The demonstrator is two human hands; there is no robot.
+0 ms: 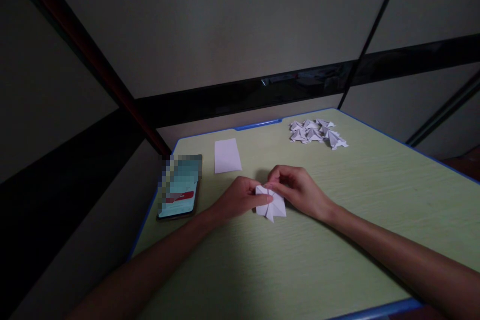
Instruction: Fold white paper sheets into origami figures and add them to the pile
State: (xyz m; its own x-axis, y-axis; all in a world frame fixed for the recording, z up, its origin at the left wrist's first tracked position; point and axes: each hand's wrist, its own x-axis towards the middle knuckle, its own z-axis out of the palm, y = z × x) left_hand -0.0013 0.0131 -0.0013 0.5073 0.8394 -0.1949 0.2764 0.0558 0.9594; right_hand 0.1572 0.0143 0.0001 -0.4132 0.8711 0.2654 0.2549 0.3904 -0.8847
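A small white folded paper piece (273,206) lies on the green table (337,240), a little left of its middle. My left hand (240,199) presses the piece's left side, fingers closed over its edge. My right hand (298,187) pinches the top of the same piece from the right, fingers curled together. Both forearms rest on the tabletop.
A flat white sheet (227,156) lies behind the hands. A phone (180,187) with a lit screen sits at the table's left edge. Several finished white folded pieces (317,133) are heaped at the far right. A wall with dark bars stands behind the table.
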